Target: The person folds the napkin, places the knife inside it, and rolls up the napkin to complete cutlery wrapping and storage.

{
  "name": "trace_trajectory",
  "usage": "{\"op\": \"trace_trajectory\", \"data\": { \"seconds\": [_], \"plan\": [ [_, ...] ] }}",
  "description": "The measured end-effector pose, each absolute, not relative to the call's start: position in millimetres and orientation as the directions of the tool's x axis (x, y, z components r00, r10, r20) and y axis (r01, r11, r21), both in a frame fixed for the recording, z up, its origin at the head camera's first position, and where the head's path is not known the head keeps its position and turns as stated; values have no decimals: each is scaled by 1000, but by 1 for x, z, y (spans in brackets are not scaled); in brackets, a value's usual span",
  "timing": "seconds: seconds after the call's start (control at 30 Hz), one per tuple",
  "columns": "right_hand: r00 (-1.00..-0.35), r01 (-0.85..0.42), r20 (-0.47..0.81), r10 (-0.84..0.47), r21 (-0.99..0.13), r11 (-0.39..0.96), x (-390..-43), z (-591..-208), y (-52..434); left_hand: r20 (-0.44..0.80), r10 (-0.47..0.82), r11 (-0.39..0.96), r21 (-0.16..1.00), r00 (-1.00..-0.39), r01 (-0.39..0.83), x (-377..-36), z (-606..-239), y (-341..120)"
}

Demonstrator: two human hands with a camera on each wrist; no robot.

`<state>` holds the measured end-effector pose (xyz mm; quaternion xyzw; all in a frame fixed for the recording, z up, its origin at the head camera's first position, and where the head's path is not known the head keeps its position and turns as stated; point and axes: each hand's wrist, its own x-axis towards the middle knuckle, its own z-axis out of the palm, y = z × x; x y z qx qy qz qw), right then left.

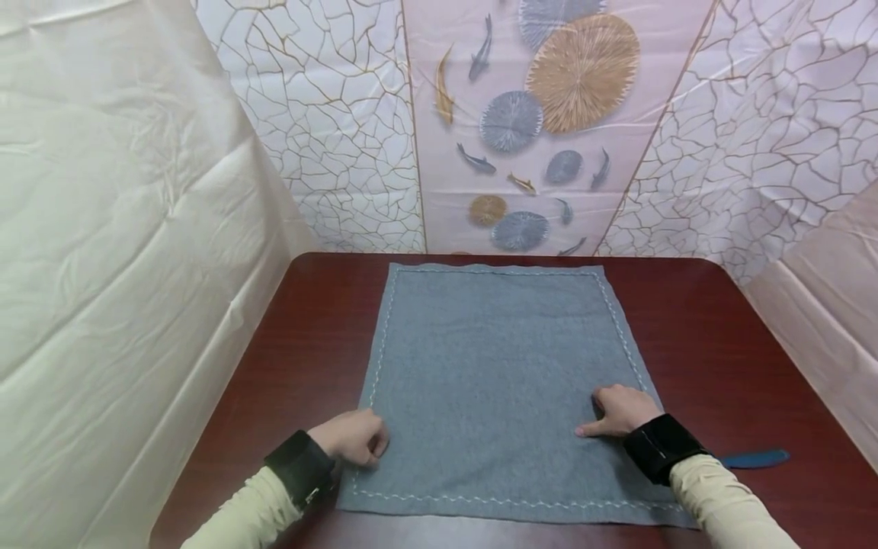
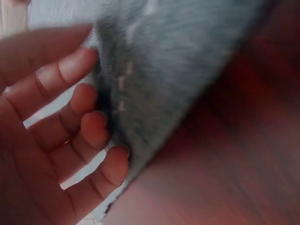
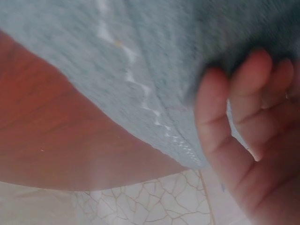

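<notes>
A grey-blue cloth point(image 1: 494, 366) with white zigzag stitching along its edges lies spread flat on the dark red-brown table point(image 1: 315, 328). On the cloth's near left edge is my left hand point(image 1: 353, 438); in the left wrist view its loosely bent fingertips touch the cloth point(image 2: 164, 70) beside the stitching. My right hand point(image 1: 620, 412) rests on the cloth's right part, its thumb stretched out to the left. The right wrist view shows that hand's relaxed fingers point(image 3: 213, 108) against the cloth, inside the stitched line. Neither hand grips anything.
A blue, handle-like object point(image 1: 757, 459) lies on the table right of the cloth, partly hidden by my right sleeve. A patterned covering point(image 1: 343, 137) hangs behind the table's far edge. Pale sheets point(image 1: 123, 267) hang at both sides.
</notes>
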<state>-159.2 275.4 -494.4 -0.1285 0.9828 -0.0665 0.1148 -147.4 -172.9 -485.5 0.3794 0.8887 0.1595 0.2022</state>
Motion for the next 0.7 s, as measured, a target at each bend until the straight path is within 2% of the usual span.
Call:
{"op": "trace_trajectory", "data": {
  "seconds": [0.17, 0.37, 0.7],
  "plan": [
    [-937, -223, -231, -260, -176, 959, -162, -491, 275, -320, 703, 709, 377, -635, 596, -137, -484, -178],
    [-935, -217, -238, -261, -196, 956, -166, -491, 279, -362, 682, 730, 287, -636, 620, -122, -483, -176],
    [-928, -230, -258, -267, -166, 959, -168, -490, 272, -327, 679, 731, 220, -657, 646, -117, -479, -175]
  ]
}}
